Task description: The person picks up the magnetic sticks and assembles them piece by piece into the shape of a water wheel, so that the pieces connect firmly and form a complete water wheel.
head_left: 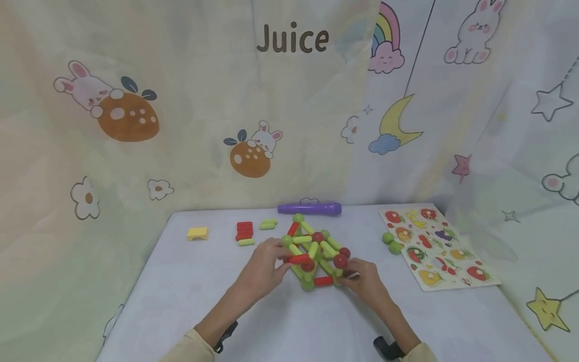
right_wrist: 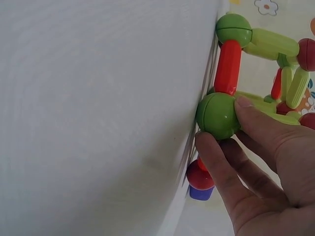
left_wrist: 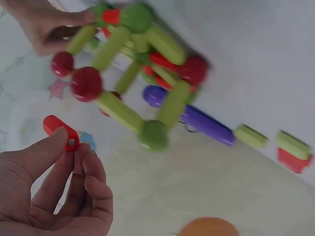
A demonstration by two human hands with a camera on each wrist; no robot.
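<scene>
A lattice of magnetic rods and balls, yellow-green and red, stands on the white table; one of its red balls point(left_wrist: 86, 84) shows in the left wrist view. My left hand point(head_left: 262, 269) pinches a loose red magnetic rod point(left_wrist: 59, 130) between thumb and fingers. In the left wrist view that rod is apart from the lattice, with a metal dot in its end. My right hand point(head_left: 368, 285) grips a green ball point(right_wrist: 218, 116) at the lattice's lower right corner, thumb on one side and fingers on the other. A red rod point(right_wrist: 228, 67) joins that ball to another green ball point(right_wrist: 234, 29).
Behind the lattice lies a purple club-shaped stick point(head_left: 309, 208). To the left are red rods point(head_left: 245, 230), yellow-green rods point(head_left: 268, 224) and a yellow arch block point(head_left: 197, 234). Loose green balls point(head_left: 395, 247) sit beside a fruit-picture sheet point(head_left: 452, 266) on the right. A printed curtain point(head_left: 203, 100) hangs behind.
</scene>
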